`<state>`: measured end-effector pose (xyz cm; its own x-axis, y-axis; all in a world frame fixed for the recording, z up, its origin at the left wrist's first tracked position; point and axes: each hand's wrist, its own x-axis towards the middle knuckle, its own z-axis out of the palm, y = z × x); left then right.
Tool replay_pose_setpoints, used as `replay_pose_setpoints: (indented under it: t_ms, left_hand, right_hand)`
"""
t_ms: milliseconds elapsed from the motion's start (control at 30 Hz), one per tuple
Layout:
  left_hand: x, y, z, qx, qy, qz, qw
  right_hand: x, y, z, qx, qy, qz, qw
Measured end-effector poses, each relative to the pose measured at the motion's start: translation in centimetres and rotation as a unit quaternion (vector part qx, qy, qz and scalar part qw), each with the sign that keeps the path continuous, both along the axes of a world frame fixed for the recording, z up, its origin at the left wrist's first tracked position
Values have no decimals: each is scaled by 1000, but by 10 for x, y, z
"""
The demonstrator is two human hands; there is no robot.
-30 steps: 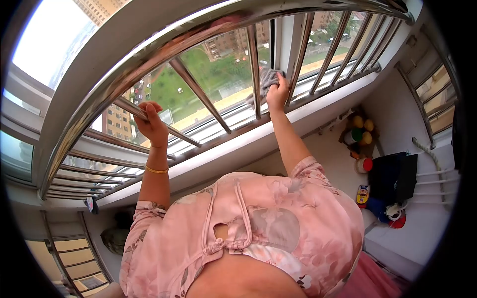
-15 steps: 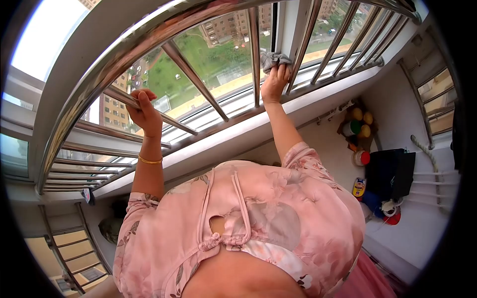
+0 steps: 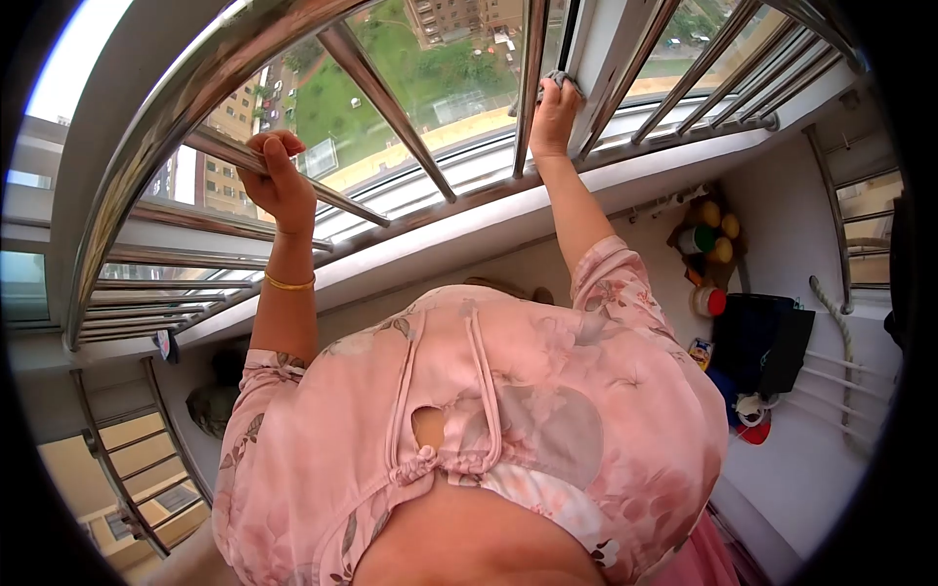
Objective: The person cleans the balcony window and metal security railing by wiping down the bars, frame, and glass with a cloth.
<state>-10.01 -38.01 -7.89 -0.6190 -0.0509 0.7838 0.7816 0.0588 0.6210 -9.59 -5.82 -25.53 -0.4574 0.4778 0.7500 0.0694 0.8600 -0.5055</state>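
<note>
My left hand [image 3: 281, 188] is wrapped around a shiny metal guard-rail bar [image 3: 349, 204] on the left, with a gold bangle [image 3: 290, 284] on that wrist. Reaching through the bars, my right hand [image 3: 555, 125] holds a crumpled grey cloth [image 3: 560, 81] against the white window frame [image 3: 598, 61]. Most of the cloth is covered by the fingers. An upright bar [image 3: 529, 93] stands just left of my right hand.
A thick curved top rail [image 3: 210, 83] sweeps over the left side. Below the bars runs a white sill [image 3: 430, 227]. On the floor at right are a red-lidded jar [image 3: 710, 302], yellow-topped containers [image 3: 721, 250] and a black bag [image 3: 757, 332]. A rope [image 3: 831, 305] hangs nearby.
My right hand and the cloth have moved up along the window frame, and less of the cloth shows. My left hand keeps its grip on the bar. The whole view has shifted slightly.
</note>
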Motion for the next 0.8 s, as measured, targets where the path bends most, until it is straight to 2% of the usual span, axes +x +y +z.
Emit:
replay_pose_setpoints:
  t_ms: [67, 100, 133, 167, 267, 333, 400, 467, 533, 600, 667, 700, 733, 767, 800]
  left_hand:
    - [-1, 1, 0, 4, -1, 0, 1000]
    - [-2, 1, -1, 8, -5, 0, 1000]
    - [-3, 1, -1, 13, -8, 0, 1000]
    - [-4, 1, 0, 13, -6, 0, 1000]
    - [-1, 2, 0, 16, -8, 3, 1000]
    - [-3, 1, -1, 25, -13, 6, 1000]
    - [-3, -3, -2, 17, -18, -4, 1000]
    - [-2, 0, -2, 23, -17, -8, 1000]
    - [-2, 0, -5, 40, -26, -27, 998]
    - [-4, -2, -5, 40, -21, -40, 998]
    - [-4, 1, -1, 43, -9, -35, 998]
    - [-4, 1, -3, 49, -8, -41, 998]
    - [-4, 0, -6, 54, -9, -45, 997]
    - [-5, -1, -7, 52, -5, -54, 997]
    - [-5, -1, -8, 51, -4, -52, 997]
  right_hand:
    - [1, -3, -33, -99, -102, 0, 990]
    - [-1, 0, -35, -214, -213, 8, 953]
    - [-5, 4, -36, -323, -318, 16, 891]
    - [-18, 10, -49, -291, -338, -17, 895]
    - [-24, 16, -27, -342, -480, 15, 808]
    - [-33, 17, -37, -338, -460, 20, 821]
    - [-76, 25, -123, -542, -372, -19, 753]
    - [-82, 27, -161, -622, -329, 131, 699]
    - [-76, 19, -178, -677, -282, 279, 619]
    - [-77, 12, -178, -711, -226, 425, 512]
    - [-63, 25, -109, -837, -177, 294, 427]
    - [-46, 19, -58, -841, -90, 290, 449]
    - [-46, 33, -39, -814, -94, 268, 506]
    - [-38, 37, -6, -744, -67, 295, 595]
    - [-31, 36, 34, -695, -20, 251, 674]
